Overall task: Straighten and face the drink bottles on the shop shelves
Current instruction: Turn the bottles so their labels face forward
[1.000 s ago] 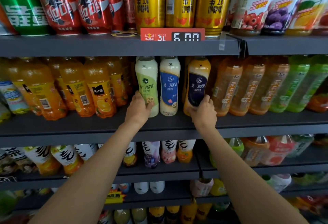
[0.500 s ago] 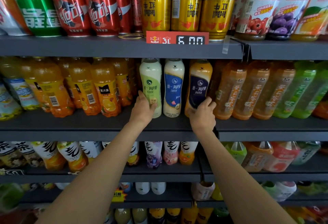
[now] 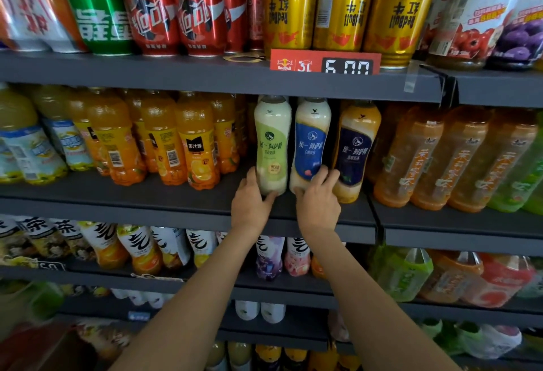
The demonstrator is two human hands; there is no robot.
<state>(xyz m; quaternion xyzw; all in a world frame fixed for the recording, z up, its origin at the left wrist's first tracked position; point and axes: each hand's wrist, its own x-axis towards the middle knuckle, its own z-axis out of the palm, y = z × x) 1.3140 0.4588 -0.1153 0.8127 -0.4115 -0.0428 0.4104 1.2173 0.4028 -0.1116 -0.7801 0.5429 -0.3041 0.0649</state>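
Three milk-tea bottles stand side by side on the middle shelf [image 3: 176, 194]: a green-label bottle [image 3: 271, 138], a blue-label bottle [image 3: 312, 141] and a dark navy-label bottle [image 3: 354, 147]. My left hand [image 3: 252, 200] grips the base of the green-label bottle, thumb and fingers curled round it. My right hand [image 3: 318, 200] grips the base of the blue-label bottle, its fingers lying between that bottle and the navy one. All three labels face out. The navy bottle leans slightly to the right.
Orange juice bottles [image 3: 197, 141] crowd the shelf to the left, amber tea bottles [image 3: 417, 159] to the right. Cans [image 3: 340, 6] and a red price tag [image 3: 324, 62] sit on the shelf above. Lower shelves hold more bottles [image 3: 141, 247].
My right hand has left the navy-label bottle and moved left onto the blue-label bottle's base. My left hand stays on the green-label bottle. The camera has moved closer.
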